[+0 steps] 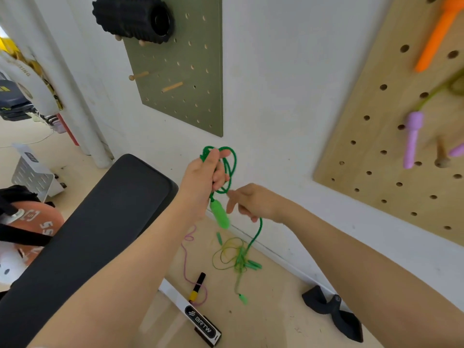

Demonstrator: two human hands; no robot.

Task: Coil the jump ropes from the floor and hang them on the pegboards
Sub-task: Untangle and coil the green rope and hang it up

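The left hand [209, 172] grips coiled loops of a bright green cord jump rope [229, 169], its green handle [220, 214] dangling below. The right hand [253, 203] pinches the trailing cord, which runs down to the beige floor [271, 310].

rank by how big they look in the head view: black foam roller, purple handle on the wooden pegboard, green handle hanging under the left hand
1. black foam roller
2. purple handle
3. green handle

The two handles look close in size; the green one is nearer, so their order is unsure.
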